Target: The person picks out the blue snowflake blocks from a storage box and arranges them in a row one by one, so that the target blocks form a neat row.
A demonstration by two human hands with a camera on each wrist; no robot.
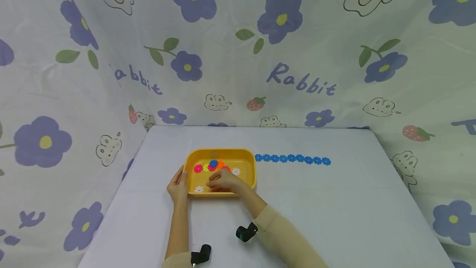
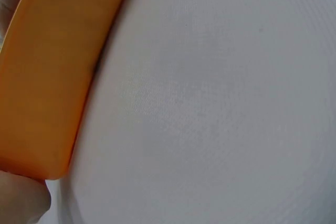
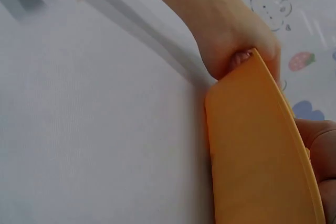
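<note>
A yellow tray (image 1: 245, 177) stands on the white table, holding several small flower-shaped plastic discs. Pink (image 1: 198, 168), blue (image 1: 213, 163) and orange discs are bunched toward its back left, and white discs (image 1: 199, 188) lie nearer the front and right. My left hand (image 1: 179, 187) grips the tray's left side, thumb up at the rim; the right wrist view also shows this hand (image 3: 239, 35) at the tray's corner. Inside the tray, low over its floor, my right hand (image 1: 224, 180) has bent fingers; I cannot tell whether they pinch a disc.
Right of the tray, a row of several blue flower discs (image 1: 291, 158) runs across the white table (image 1: 316, 210). Behind and to the sides hangs a pale cloth (image 1: 230, 73) printed with flowers and rabbits. A black wrist camera (image 1: 246, 232) sits by the right sleeve.
</note>
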